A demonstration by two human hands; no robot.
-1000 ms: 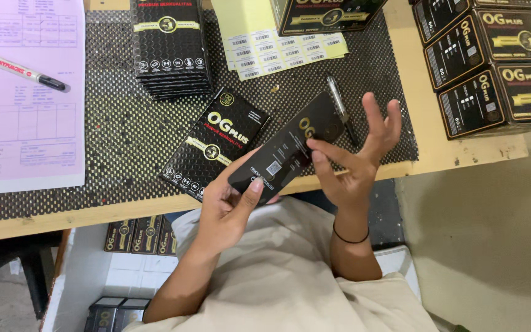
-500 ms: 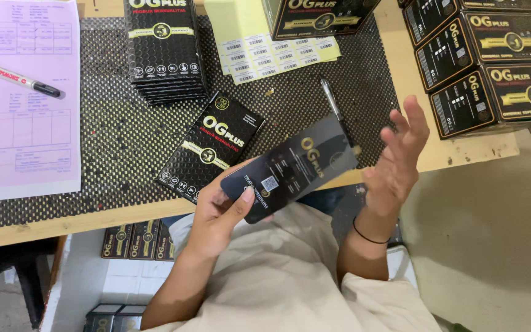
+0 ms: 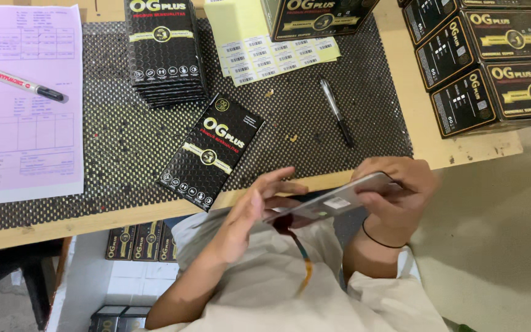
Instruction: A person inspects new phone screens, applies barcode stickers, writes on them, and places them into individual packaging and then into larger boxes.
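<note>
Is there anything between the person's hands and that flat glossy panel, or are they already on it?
Nothing visible stands between them. The right hand grips the far end of the flat panel, and the left hand has its fingers over the near end. A thin ribbon strip hangs from its underside, clear of both hands.

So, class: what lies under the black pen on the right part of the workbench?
The black pen lies on a black perforated mat that covers the wooden bench. The bench surface directly beneath pen and mat is covered and cannot be seen.
</note>
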